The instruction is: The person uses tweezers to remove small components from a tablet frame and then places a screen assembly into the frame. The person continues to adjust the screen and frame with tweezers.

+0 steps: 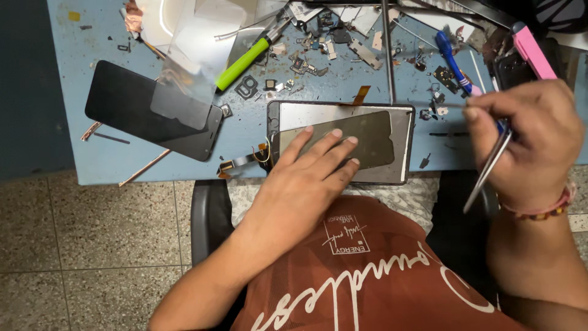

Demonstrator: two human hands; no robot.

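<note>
a: what is nearest to us?

b: the person's red shirt point(380, 276), low in the view. just past it, the left hand point(309, 168) lies flat with fingers spread wide. it presses on a dark thin sheet point(361, 138).

a: where is that sheet?

b: it lies on top of an opened phone point(340, 142), at the near edge of the blue worktop point(110, 159). the sheet looks a bit crooked, so i think it is not yet set straight.

a: and the right hand?

b: the right hand point(527, 144) is closed around metal tweezers point(487, 175). it is up and off to the side, apart from the phone. i cannot tell if the tips hold anything.

a: is the phone nearly done?

b: i think not. its inside is open, and a flat orange cable point(242, 162) sticks out on the left side. little loose parts point(306, 61) are scattered farther back.

a: what else is there?

b: a black screen panel point(153, 119) lies to the left, well apart from the phone, with a clear film point(196, 55) over its corner. behind that is a green-handled tool point(242, 64). far right are a blue tool point(453, 61) and a pink tool point(533, 52).

a: so what is left?

b: it seems the sheet must be lined up and the phone closed.
</note>
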